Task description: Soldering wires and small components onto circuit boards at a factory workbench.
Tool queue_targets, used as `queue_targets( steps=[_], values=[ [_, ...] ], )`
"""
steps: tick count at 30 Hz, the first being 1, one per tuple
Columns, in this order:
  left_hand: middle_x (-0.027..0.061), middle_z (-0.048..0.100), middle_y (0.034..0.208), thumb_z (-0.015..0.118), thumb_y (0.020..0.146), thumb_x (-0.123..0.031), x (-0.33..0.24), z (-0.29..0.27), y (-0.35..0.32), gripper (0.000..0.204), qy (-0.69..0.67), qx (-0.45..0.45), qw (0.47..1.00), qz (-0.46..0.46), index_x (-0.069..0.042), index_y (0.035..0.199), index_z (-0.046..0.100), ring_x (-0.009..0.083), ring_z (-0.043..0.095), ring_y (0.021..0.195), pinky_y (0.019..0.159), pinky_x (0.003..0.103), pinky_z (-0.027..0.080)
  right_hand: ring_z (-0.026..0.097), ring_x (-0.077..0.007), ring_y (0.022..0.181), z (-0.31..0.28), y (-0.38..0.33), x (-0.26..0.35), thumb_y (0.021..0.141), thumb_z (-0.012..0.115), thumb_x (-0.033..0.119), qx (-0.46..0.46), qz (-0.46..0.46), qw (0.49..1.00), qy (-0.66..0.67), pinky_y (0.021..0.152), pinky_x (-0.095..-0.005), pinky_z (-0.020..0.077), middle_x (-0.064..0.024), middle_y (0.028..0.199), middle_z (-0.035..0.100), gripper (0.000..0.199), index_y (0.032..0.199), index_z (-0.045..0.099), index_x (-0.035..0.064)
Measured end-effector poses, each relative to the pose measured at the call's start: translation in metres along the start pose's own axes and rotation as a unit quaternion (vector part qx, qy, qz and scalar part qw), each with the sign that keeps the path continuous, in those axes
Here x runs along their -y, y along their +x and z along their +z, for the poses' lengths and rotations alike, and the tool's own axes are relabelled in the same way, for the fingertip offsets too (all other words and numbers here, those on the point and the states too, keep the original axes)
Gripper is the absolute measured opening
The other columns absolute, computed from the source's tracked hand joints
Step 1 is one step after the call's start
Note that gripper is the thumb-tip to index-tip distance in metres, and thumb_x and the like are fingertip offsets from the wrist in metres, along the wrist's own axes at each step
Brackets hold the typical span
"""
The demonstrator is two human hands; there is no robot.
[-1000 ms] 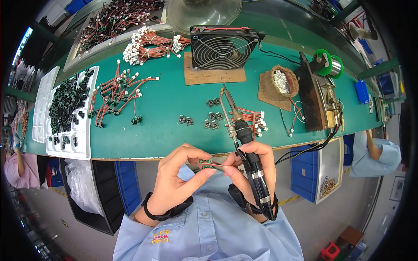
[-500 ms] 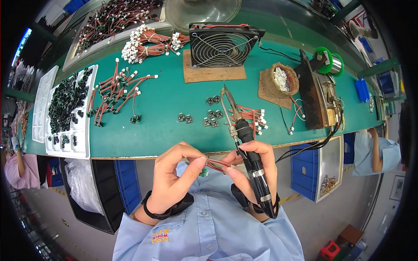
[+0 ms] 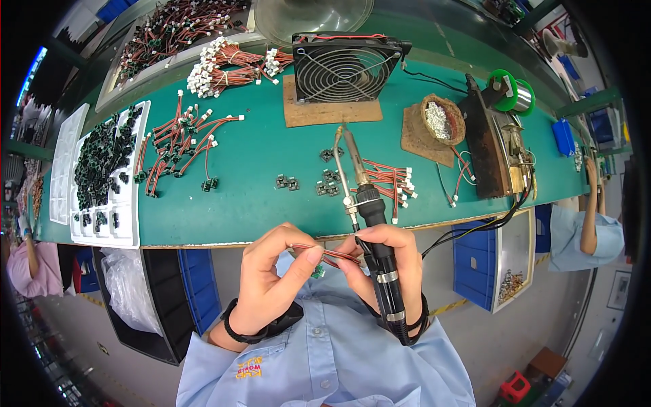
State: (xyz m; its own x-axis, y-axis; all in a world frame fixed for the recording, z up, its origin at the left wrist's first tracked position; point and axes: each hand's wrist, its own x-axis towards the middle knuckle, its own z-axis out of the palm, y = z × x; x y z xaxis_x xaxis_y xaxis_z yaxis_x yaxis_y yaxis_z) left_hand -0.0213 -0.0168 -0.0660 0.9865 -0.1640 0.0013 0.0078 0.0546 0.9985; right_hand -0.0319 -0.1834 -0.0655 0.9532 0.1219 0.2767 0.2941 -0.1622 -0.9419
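Note:
My left hand (image 3: 274, 271) pinches a short red-and-dark wire lead (image 3: 333, 256) between thumb and forefinger, in front of the bench edge. Below the wires, a small green circuit board (image 3: 318, 271) shows partly; the left thumb hides some of it. My right hand (image 3: 409, 261) is wrapped round a black soldering iron (image 3: 373, 207), its tip pointing away over the bench. A thin metal tube runs along the iron. The right thumb and a fingertip also meet the wires' other end. Behind the iron lie white-plugged wire leads (image 3: 395, 180) and small black-and-green parts (image 3: 329, 182).
A fan (image 3: 346, 71) stands on a brown board at the back. To its right are a bowl of silvery bits (image 3: 437, 122), a dark metal stand (image 3: 485, 146) and a green solder spool (image 3: 512, 93). At left sit a white parts tray (image 3: 129, 227) and wired boards (image 3: 180, 146).
My right hand and the soldering iron have shifted slightly left, with the tip a little farther away. My left hand stays nearly still. A person at far right has raised an arm toward their bench.

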Motion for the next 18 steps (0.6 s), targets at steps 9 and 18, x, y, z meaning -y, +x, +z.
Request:
queue_targets(
  steps=[9,18],
  values=[
    [0.0056,0.056,0.071,0.061,0.082,-0.004,-0.0025,-0.0028,0.0006,0.006,-0.015,-0.016,1.0,0.0,0.001,0.082,0.057,0.0116,0.052,0.067,0.063,0.024,0.041,0.062,-0.0169,0.071,-0.0048,-0.0015,0.0032,0.073,0.066,-0.008,0.001,-0.026,0.998,-0.06,0.065,-0.0286,0.0498,-0.0136,0.081,0.062,0.045,0.107,0.039,0.0027],
    [0.0075,0.058,0.073,0.061,0.082,-0.004,-0.0004,-0.0026,-0.0025,0.006,-0.005,-0.006,0.999,0.036,0.001,0.082,0.058,0.0136,0.054,0.066,0.061,0.025,0.042,0.061,-0.0163,0.071,-0.002,-0.0029,0.0037,0.072,0.065,-0.01,-0.01,-0.008,1.0,0.008,0.064,-0.0276,0.0496,-0.0114,0.079,0.059,0.045,0.107,0.04,0.0036]
  ],
)
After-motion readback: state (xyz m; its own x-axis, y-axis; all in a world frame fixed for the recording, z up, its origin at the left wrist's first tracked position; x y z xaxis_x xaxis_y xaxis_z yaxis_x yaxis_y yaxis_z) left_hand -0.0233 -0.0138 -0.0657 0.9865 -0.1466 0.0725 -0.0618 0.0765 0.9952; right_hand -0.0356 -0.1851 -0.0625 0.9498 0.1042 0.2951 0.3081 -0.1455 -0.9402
